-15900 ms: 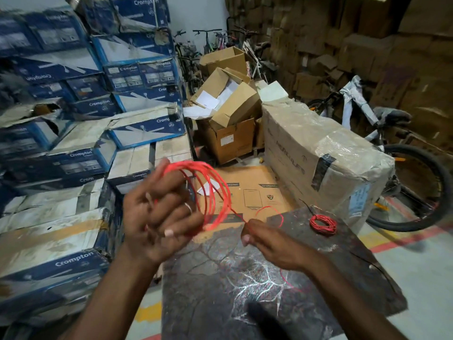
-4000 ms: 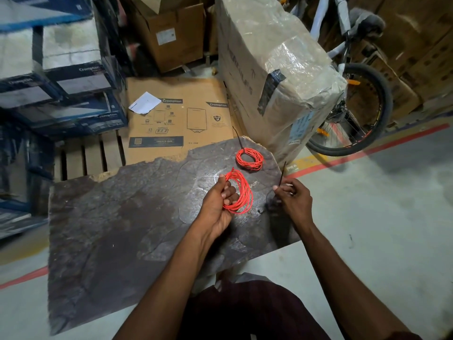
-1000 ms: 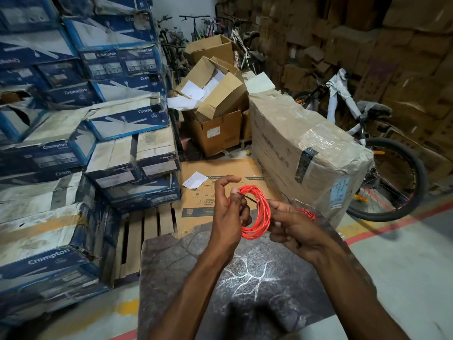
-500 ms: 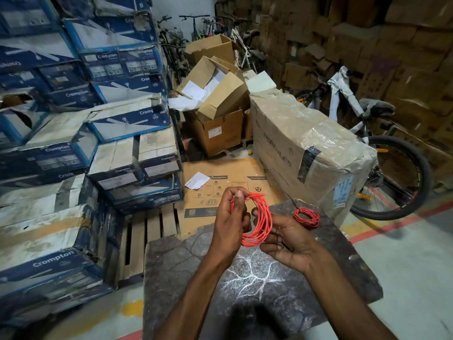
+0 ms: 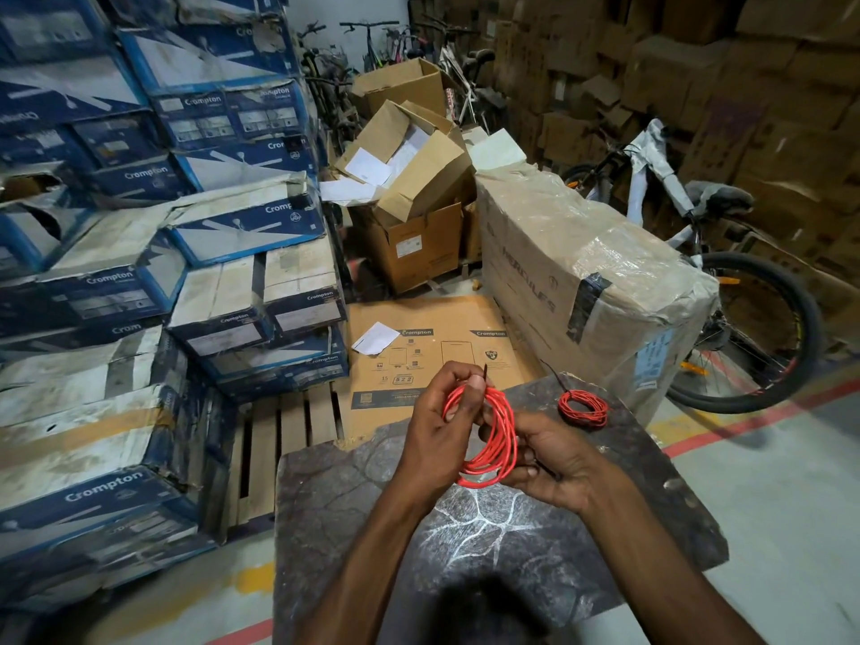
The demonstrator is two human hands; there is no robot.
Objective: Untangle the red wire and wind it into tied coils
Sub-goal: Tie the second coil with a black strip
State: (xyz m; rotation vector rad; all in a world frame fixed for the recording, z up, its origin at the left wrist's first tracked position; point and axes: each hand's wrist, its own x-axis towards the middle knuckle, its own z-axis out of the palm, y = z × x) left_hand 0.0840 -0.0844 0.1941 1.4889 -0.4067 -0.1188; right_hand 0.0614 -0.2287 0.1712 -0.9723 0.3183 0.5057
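Observation:
I hold a coil of red wire [image 5: 498,439] upright above the dark stone slab [image 5: 372,495]. My left hand [image 5: 437,435] pinches the coil's top between thumb and fingers, where a thin dark tie end [image 5: 485,371] sticks up. My right hand [image 5: 549,458] grips the coil's right side from behind, fingers curled around the loops. A second, smaller coil of red wire [image 5: 584,408] lies flat on the slab's far right corner, with a dark tie end trailing from it.
Stacked blue-and-white boxes [image 5: 139,295] fill the left. A wooden pallet [image 5: 279,439] and a flat brown carton [image 5: 433,346] lie beyond the slab. A large wrapped carton [image 5: 581,272] and a bicycle [image 5: 744,318] stand to the right.
The coil has stayed in both hands, raised off the slab since four seconds ago. My right hand has shifted lower along the coil's right side over the last second.

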